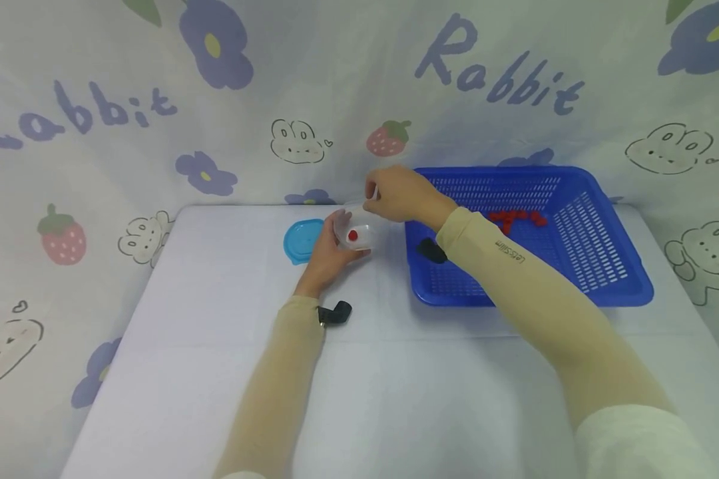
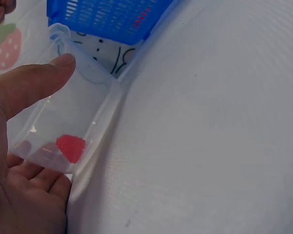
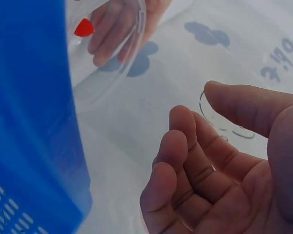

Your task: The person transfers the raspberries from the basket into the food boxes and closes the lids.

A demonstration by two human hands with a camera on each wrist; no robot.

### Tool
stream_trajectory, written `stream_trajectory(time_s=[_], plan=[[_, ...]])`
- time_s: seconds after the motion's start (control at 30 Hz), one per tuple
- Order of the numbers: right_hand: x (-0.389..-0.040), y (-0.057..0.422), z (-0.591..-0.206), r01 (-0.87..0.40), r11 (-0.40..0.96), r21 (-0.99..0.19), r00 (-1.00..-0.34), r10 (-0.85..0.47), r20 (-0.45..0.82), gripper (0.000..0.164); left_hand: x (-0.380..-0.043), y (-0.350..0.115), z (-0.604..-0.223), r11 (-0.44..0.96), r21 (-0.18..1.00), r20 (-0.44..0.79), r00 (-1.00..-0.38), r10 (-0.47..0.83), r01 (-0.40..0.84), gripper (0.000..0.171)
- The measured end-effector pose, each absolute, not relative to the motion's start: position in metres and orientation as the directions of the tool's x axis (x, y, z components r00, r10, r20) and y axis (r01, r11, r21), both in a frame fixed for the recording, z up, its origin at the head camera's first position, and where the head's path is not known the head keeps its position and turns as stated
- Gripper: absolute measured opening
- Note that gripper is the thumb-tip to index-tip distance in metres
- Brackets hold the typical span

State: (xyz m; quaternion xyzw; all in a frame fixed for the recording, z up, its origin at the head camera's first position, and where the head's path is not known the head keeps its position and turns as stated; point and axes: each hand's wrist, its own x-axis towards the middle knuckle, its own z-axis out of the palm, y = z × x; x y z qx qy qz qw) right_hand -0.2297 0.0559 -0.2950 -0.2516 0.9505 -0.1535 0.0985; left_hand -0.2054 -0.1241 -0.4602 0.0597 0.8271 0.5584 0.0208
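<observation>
My left hand [image 1: 328, 256] holds a clear plastic container [image 1: 362, 221] on the white table, its thumb on one side and its fingers on the other. A single small red piece [image 2: 71, 147], bumpy like a raspberry, lies at the bottom of the container. Just beyond the container's rim is my right hand [image 1: 403, 193], raised near the basket's back left corner. In the right wrist view its fingers [image 3: 173, 146] are loosely bent, the thumb stands apart, and nothing is between them. A round blue lid [image 1: 301, 241] lies left of the container, partly behind my left hand.
A blue plastic basket [image 1: 419, 286] with slotted walls stands on the right, under my right forearm. Several red pieces [image 1: 509, 216] are inside it toward the back. Behind the table [image 1: 216, 313] hangs a patterned cloth [image 1: 341, 60].
</observation>
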Motion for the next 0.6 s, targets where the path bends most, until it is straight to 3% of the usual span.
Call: stream_trajectory(time_s=[0.6], plan=[[-0.229,0.111,-0.299,-0.481,0.753,-0.449,-0.864,-0.493,0.098,0.025,-0.206,-0.122,-0.460,0.406,0.909,0.053,-0.992,0.113,0.095,0.096]])
